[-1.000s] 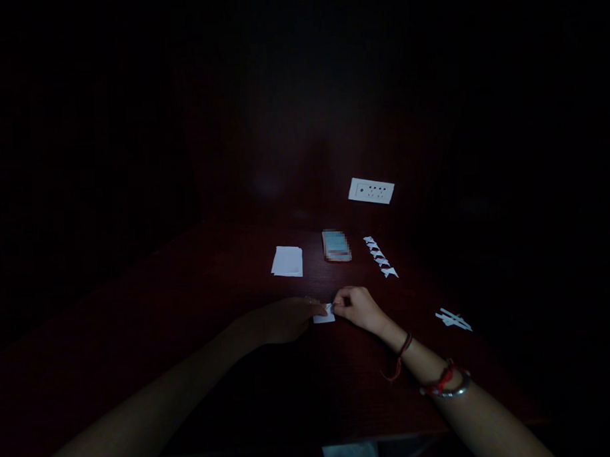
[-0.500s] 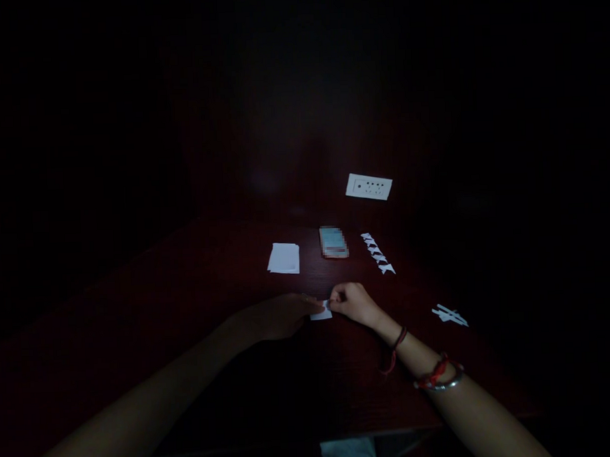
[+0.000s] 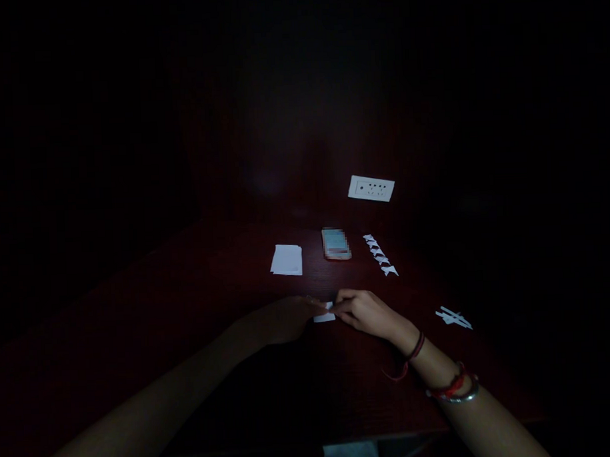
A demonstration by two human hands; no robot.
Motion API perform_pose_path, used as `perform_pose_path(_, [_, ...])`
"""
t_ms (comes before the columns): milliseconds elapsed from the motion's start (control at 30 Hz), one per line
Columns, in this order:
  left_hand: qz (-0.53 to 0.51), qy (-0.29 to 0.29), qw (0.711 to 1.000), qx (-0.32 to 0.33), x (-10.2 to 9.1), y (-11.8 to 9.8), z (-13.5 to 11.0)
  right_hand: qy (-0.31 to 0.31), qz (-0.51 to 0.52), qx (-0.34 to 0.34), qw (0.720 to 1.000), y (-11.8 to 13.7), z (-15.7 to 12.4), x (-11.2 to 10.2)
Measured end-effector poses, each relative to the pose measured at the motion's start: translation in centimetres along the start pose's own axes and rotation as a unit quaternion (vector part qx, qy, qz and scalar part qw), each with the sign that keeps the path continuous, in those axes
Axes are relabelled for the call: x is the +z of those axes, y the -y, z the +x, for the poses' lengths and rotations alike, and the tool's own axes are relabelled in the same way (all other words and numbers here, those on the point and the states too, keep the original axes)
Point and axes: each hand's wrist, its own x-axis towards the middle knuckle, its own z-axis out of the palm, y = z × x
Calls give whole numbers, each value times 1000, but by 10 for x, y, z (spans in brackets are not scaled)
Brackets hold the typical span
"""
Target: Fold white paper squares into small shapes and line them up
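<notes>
A small white piece of paper [image 3: 325,315] lies on the dark red table [image 3: 197,305], between my two hands. My left hand [image 3: 288,318] rests flat beside the paper, its fingertips pressing the paper's left edge. My right hand [image 3: 365,312] lies over the paper's right edge with the fingers stretched along it and pressed down. Red thread bands and a metal bangle [image 3: 453,390] sit on my right wrist. The scene is very dark.
Farther back lie a stack of white paper squares [image 3: 287,260], a phone [image 3: 336,244] and a row of small folded white shapes [image 3: 380,254]. More white folded strips [image 3: 454,318] lie to the right. A white socket plate [image 3: 371,188] is on the wall behind.
My right hand has gone from a raised pinch on the paper's edge to fingers laid flatter along it, and the wrist has shifted right. The left hand has stayed put.
</notes>
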Motion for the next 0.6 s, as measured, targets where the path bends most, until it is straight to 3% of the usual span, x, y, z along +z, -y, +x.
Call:
perform_pose_path(267, [13,22,999,-22,-10,-12,1,34,-50,-15,998,3,-1,-2])
perform_pose_path(600, [25,18,999,-21,-6,-8,1,62,-97,-3,993,4,1,-6])
